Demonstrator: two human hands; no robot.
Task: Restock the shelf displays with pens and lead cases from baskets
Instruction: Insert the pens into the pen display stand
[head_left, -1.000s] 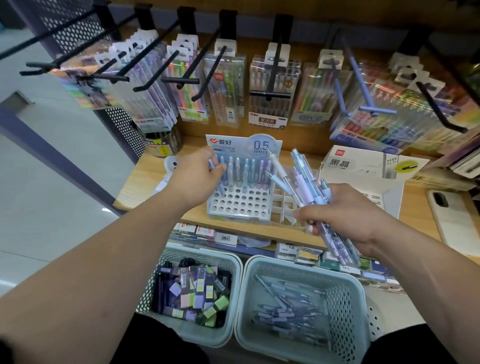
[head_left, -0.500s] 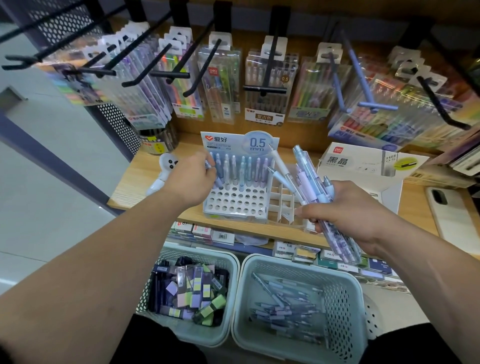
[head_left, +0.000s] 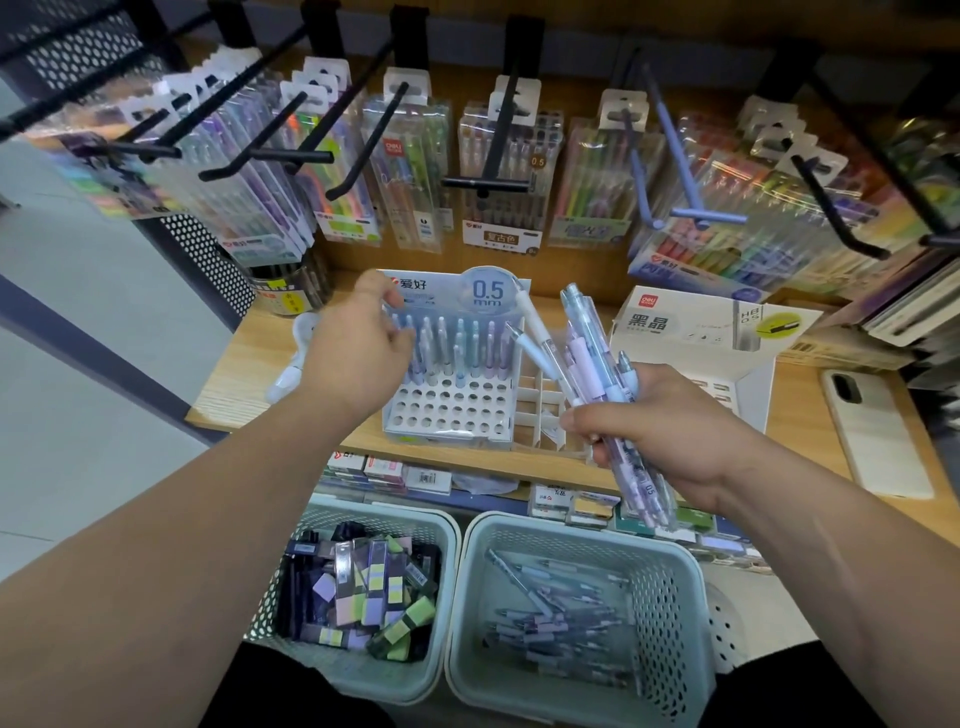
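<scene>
The right hand (head_left: 670, 436) grips a bundle of pens (head_left: 587, 358). Its fingers are wrapped tightly around the middle of the barrels, and the tips fan up and away toward the far left. The bundle is over the near edge of the wooden shelf (head_left: 244, 374), just right of the white pen display stand (head_left: 452, 410). The left hand (head_left: 358, 353) is at the stand's left side. Its thumb is up by the "0.5 mm" header card and its fingers curl in toward the standing pens (head_left: 457, 343) in the far rows. I cannot tell whether those fingers pinch a pen. The stand's near holes are unfilled. Below the shelf, the left basket (head_left: 363, 680) holds lead cases (head_left: 363, 597) and the right basket (head_left: 670, 623) holds loose pens (head_left: 561, 618). A white box (head_left: 691, 327) and a phone (head_left: 872, 431) lie on the shelf to the right.
</scene>
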